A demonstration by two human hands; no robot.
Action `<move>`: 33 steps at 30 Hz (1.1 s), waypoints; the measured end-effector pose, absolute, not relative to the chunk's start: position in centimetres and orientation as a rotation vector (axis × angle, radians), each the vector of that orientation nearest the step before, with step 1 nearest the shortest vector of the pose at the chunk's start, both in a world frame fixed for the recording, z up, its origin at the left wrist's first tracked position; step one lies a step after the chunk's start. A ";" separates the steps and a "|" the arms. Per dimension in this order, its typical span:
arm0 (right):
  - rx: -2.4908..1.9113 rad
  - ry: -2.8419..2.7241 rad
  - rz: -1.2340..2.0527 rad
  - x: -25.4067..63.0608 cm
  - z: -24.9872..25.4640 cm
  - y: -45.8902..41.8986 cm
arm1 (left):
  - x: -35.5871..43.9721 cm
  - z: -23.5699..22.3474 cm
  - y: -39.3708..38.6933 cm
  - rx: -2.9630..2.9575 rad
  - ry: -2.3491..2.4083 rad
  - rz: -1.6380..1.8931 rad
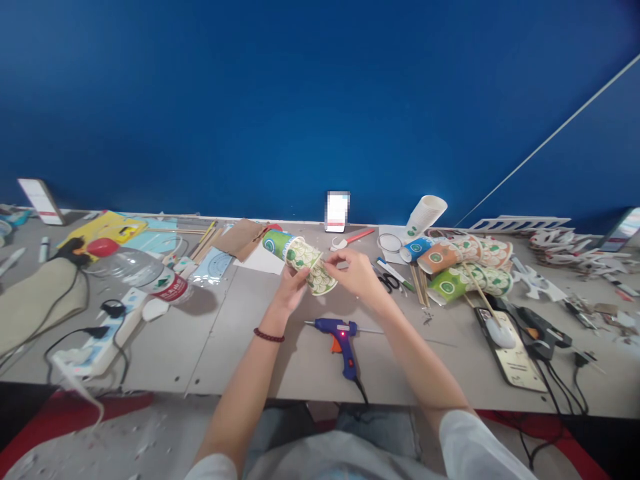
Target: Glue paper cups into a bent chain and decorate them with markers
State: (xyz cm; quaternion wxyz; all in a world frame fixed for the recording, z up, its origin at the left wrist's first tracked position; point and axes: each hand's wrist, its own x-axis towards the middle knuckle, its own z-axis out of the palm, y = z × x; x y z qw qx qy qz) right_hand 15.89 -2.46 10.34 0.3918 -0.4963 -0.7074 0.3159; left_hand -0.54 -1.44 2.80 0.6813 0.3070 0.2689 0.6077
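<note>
Above the middle of the table, my left hand point(291, 288) wraps round a tilted row of paper cups point(305, 257) with a green and blue print and a leaf pattern. My right hand point(356, 272) is closed in a pinch against the right side of the patterned cup, and what its fingertips hold, if anything, is too small to make out. Below both hands a blue glue gun point(345, 328) lies on its side with a red light lit; a thin glue stick runs from its back under my right forearm.
More printed paper cups point(445, 283) lie at right, by a white cup stack point(425, 217), scissors point(387, 281) and wooden sticks point(419, 285). A phone point(337, 212) leans on the blue wall. A plastic bottle point(150, 275) and a power strip point(111, 337) are at left; another phone point(515, 353) lies right.
</note>
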 end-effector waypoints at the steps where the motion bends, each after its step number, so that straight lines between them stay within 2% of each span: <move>1: -1.264 -1.802 0.797 15.9 10.3 -2.5 | -0.5 2.8 -1.4 0.688 0.604 1.368; 33: -1.337 -1.836 0.867 16.6 10.5 -1.9 | -0.8 2.4 -1.2 0.687 0.610 1.378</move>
